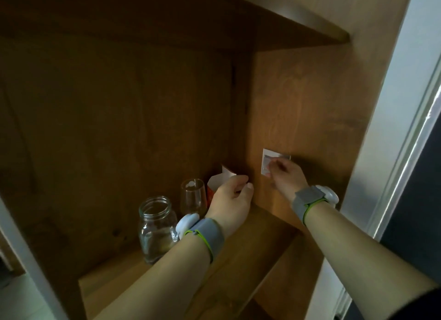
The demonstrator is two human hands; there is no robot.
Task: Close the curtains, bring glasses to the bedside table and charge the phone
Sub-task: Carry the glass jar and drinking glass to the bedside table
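Wooden shelf niche [238, 243] — right hand [285, 174] pinches at the white wall plate [268, 162] on the side panel; left hand [230, 200], loosely curled, hovers empty beside a drinking glass [192, 196] and jar [156, 229], front edge clear.

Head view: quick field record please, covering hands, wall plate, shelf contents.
setting: wooden shelf niche
right hand: fingers at white wall plate on the right side panel; grip unclear
left hand: near small white carton, fingers curled, contact unclear
shelf items: glass jar, drinking glass, both upright
wrists: grey bands on both
phone: not visible
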